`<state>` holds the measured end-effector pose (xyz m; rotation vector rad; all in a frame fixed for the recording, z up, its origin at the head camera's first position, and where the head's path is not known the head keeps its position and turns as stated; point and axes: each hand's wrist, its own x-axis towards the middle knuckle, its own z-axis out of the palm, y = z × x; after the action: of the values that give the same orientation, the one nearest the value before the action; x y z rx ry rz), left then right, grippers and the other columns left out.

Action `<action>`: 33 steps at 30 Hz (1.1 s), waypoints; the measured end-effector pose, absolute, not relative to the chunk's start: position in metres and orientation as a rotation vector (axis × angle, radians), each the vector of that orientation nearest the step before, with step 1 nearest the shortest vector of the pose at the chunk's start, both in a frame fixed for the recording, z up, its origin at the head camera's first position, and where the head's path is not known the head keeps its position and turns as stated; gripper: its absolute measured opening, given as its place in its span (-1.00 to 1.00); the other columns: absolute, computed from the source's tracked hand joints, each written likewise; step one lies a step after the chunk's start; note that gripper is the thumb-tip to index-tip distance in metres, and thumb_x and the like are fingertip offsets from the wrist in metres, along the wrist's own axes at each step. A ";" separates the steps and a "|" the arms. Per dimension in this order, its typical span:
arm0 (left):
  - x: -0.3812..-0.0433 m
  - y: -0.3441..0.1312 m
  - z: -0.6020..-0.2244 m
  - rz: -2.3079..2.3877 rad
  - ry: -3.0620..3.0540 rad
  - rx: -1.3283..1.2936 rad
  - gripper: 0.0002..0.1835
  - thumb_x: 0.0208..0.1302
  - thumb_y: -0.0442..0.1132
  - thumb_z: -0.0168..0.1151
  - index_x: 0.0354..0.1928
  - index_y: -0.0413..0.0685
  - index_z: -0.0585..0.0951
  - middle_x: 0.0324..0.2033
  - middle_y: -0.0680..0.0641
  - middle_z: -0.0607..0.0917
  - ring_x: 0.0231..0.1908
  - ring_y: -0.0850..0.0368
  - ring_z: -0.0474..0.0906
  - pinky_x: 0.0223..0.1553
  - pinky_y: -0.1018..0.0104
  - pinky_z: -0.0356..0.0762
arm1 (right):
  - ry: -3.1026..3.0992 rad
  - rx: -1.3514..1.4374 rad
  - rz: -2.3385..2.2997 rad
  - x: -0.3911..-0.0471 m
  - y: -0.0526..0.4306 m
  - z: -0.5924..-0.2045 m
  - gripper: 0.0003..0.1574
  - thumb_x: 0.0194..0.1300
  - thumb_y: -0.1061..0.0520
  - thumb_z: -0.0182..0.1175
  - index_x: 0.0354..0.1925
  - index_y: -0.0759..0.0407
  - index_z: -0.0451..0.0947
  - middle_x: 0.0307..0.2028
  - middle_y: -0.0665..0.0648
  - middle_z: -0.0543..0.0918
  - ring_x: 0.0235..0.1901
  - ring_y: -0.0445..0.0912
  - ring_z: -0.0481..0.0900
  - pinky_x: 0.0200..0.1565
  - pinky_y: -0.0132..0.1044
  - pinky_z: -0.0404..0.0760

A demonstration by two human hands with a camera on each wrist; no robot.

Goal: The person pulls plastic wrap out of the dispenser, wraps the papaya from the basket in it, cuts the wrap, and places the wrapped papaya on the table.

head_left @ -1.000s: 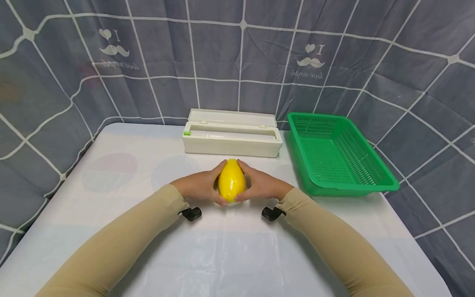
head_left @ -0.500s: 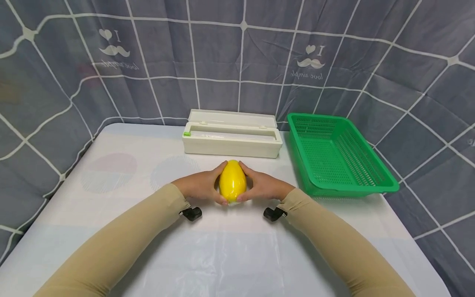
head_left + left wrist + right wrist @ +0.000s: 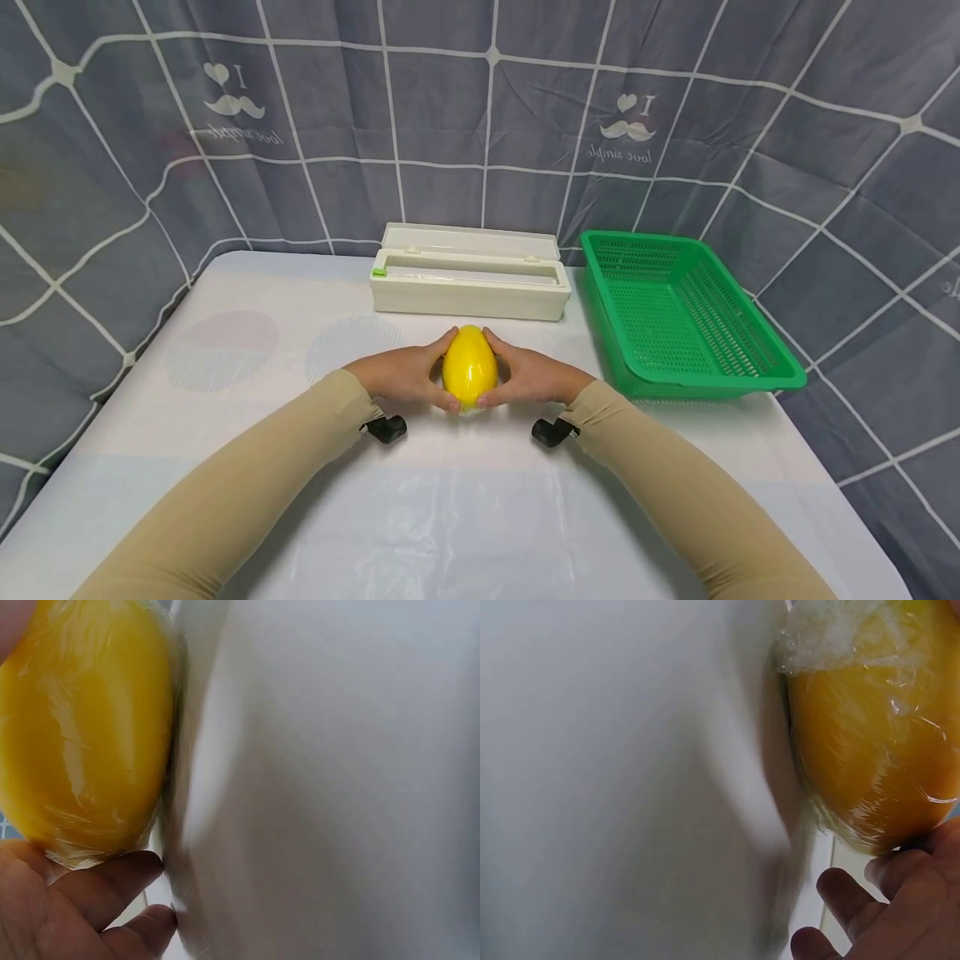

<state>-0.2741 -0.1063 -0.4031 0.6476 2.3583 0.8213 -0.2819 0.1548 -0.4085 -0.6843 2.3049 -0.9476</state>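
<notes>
Both hands hold a glossy yellow oval fruit [image 3: 469, 367] at the middle of the table. My left hand [image 3: 408, 371] grips its left side, thumb near the front end and fingers toward the far end. From the right, my right hand [image 3: 534, 372] holds it the same way. Clear cling film [image 3: 825, 645] covers the fruit, bunched and wrinkled at places in the right wrist view. In the left wrist view the film lies smoother, gathered at the end by the fingers [image 3: 105, 889]. The fruit's underside sits close over the white tabletop.
Behind the hands stands a white cling film dispenser [image 3: 468, 298] with its lid raised and a green slider at its left. A green plastic basket [image 3: 712, 389] is at the back right. A grey gridded curtain [image 3: 435, 108] encloses the table's [image 3: 480, 525] back and sides.
</notes>
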 end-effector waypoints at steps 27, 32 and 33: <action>-0.273 -0.113 -0.402 0.828 2.387 0.640 0.50 0.05 0.38 0.54 0.71 0.12 -0.34 0.70 -0.09 -0.03 0.66 -0.12 0.04 0.62 -0.25 0.01 | 2.351 -0.661 -0.942 -0.282 0.158 -0.410 0.68 0.10 -0.35 0.55 0.72 0.04 -0.38 0.69 0.22 -0.01 0.68 0.10 -0.03 0.63 0.22 -0.03; -0.276 -0.116 -0.400 0.789 2.429 0.621 0.41 0.11 0.47 0.43 0.72 0.18 -0.29 0.69 -0.11 0.02 0.65 -0.16 0.07 0.61 -0.25 0.04 | 2.377 -0.646 -0.911 -0.281 0.160 -0.407 0.67 0.10 -0.36 0.55 0.72 -0.02 -0.36 0.67 0.26 0.04 0.66 0.14 0.03 0.62 0.23 0.02; -0.276 -0.116 -0.399 0.784 2.435 0.622 0.39 0.13 0.48 0.40 0.72 0.18 -0.27 0.68 -0.13 0.03 0.64 -0.18 0.07 0.60 -0.26 0.04 | 2.384 -0.644 -0.902 -0.281 0.161 -0.407 0.66 0.10 -0.37 0.54 0.72 -0.03 -0.36 0.67 0.27 0.04 0.66 0.15 0.04 0.62 0.24 0.03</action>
<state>-0.2758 -0.1164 -0.3993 0.6224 2.4348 0.7844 -0.2806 0.1609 -0.4069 -0.6436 2.3844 -0.9019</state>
